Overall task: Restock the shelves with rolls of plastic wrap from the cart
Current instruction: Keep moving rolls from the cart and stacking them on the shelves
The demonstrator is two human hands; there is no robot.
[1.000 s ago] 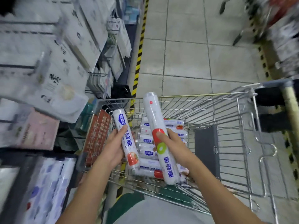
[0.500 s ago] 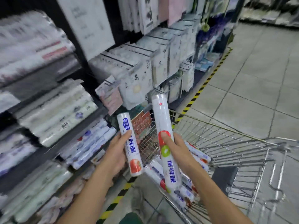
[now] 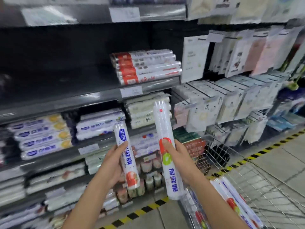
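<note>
Left hand (image 3: 113,164): fingers curled round short roll (image 3: 127,156), upright, just short of the shelf edge (image 3: 82,100).
Right hand (image 3: 179,159): grips long roll (image 3: 166,146) (slightly tilted), apart from the short one.
Cart (image 3: 204,162): spare rolls (image 3: 231,195) inside, lower right.

- Dark shelves (image 3: 66,102) run along the left, grey-edged.
- White tags (image 3: 131,91) sit on the shelf edges.
- Hanging packets (image 3: 239,53) crowd the right.
- The floor (image 3: 293,151) is pale tile.
- Yellow-black tape (image 3: 270,147) lines the floor at the shelf foot.
</note>
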